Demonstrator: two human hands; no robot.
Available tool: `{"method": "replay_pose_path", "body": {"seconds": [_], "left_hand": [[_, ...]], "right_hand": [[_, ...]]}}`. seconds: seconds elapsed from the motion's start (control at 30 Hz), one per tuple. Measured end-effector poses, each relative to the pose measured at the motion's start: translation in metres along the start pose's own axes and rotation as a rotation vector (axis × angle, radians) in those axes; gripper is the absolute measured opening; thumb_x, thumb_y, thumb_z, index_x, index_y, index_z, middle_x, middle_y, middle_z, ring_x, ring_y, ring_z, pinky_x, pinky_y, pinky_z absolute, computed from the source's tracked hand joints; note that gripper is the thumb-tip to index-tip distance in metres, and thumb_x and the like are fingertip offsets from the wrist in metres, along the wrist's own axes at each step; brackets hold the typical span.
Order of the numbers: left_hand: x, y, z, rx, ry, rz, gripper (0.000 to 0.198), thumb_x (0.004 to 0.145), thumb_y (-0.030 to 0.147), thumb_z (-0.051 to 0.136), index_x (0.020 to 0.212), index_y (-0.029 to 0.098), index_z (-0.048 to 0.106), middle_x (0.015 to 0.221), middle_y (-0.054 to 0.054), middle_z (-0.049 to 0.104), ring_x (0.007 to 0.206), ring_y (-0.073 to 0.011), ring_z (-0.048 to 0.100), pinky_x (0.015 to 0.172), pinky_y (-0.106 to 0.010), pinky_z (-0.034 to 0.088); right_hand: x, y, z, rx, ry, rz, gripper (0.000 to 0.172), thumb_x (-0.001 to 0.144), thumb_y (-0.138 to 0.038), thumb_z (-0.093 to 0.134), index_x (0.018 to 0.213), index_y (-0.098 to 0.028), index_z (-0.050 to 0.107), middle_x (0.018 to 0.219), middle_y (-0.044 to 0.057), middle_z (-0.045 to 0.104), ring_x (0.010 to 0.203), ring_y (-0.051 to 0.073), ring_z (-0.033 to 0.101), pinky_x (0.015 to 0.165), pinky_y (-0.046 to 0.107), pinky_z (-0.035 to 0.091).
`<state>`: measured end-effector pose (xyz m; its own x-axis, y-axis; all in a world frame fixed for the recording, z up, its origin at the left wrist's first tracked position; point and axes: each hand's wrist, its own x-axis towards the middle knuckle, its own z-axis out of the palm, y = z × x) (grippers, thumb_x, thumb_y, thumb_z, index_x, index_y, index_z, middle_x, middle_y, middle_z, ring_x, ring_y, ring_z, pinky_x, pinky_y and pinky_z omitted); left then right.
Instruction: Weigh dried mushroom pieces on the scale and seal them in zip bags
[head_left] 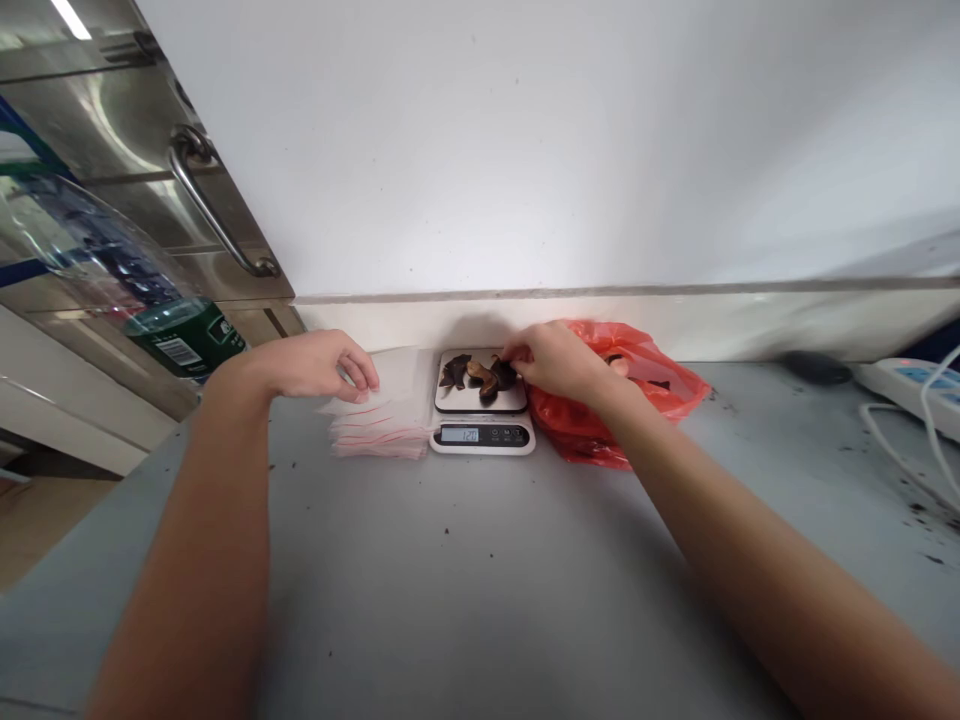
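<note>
Dark brown, curled dried pieces (pixel 482 379) lie on the pan of a small white digital kitchen scale (pixel 484 441); its display seems to read 120. At the pan's right edge, my right hand (pixel 553 358) pinches one of these dark pieces, partly hidden by the fingers. To the left of the scale is a stack of clear zip-lock bags (pixel 382 425) with red seal lines. My left hand (pixel 322 368) is over the stack's upper left, its fingers curled towards the thumb. Whether those fingertips grip a bag is unclear.
A red plastic bag (pixel 660 365) with more dark pieces sits right of the scale, partly behind my right wrist. Farther right are a white device (pixel 911 390) with cables and a dark mouse-like object (pixel 814 367). A green-labelled plastic bottle (pixel 184 335) stands at left. A white wall rises behind.
</note>
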<state>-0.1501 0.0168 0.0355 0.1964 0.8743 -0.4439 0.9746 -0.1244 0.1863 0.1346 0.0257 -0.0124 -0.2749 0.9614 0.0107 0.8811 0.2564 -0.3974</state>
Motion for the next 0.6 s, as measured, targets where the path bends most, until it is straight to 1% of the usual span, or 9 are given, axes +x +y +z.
{"method": "replay_pose_path", "body": {"seconds": [0.13,0.27,0.37,0.5,0.6], "left_hand": [[-0.001,0.000,-0.001,0.003,0.009,-0.003,0.055,0.061,0.055,0.063,0.104,0.025,0.077,0.116,-0.008,0.081,0.107,-0.0337,0.072,0.089,-0.034,0.056],[-0.004,0.004,-0.002,0.012,0.016,0.005,0.054,0.062,0.057,0.061,0.102,0.023,0.076,0.114,-0.009,0.081,0.105,-0.0340,0.072,0.088,-0.035,0.056],[-0.006,0.008,-0.003,0.020,0.035,0.030,0.054,0.065,0.059,0.059,0.101,0.022,0.075,0.113,-0.010,0.080,0.105,-0.0345,0.072,0.088,-0.035,0.056],[-0.011,0.014,-0.003,0.004,0.120,0.049,0.053,0.072,0.062,0.055,0.102,0.021,0.074,0.113,-0.010,0.079,0.104,-0.0329,0.071,0.091,-0.037,0.056],[-0.014,0.016,-0.003,-0.049,0.196,0.051,0.050,0.075,0.061,0.055,0.098,0.020,0.073,0.107,-0.010,0.079,0.097,-0.0301,0.072,0.089,-0.035,0.055]], "right_hand": [[0.004,0.005,0.002,0.047,0.013,-0.056,0.038,0.083,0.003,0.058,0.101,-0.020,0.083,0.108,0.008,0.083,0.098,0.024,0.075,0.087,0.030,0.055],[0.003,0.004,0.001,0.073,0.014,-0.048,0.036,0.084,0.003,0.056,0.099,-0.017,0.082,0.103,0.008,0.082,0.089,0.022,0.074,0.081,0.030,0.055],[0.002,0.003,0.000,0.042,0.002,-0.037,0.036,0.086,0.002,0.055,0.100,-0.017,0.082,0.103,0.008,0.082,0.089,0.022,0.074,0.079,0.030,0.054],[0.002,0.002,0.002,0.006,-0.003,-0.018,0.038,0.088,0.002,0.055,0.107,-0.017,0.082,0.111,0.008,0.082,0.098,0.023,0.074,0.084,0.030,0.053],[0.003,0.003,0.004,0.015,-0.006,-0.009,0.038,0.087,0.002,0.056,0.108,-0.017,0.082,0.111,0.008,0.082,0.100,0.023,0.074,0.084,0.029,0.054]]}}
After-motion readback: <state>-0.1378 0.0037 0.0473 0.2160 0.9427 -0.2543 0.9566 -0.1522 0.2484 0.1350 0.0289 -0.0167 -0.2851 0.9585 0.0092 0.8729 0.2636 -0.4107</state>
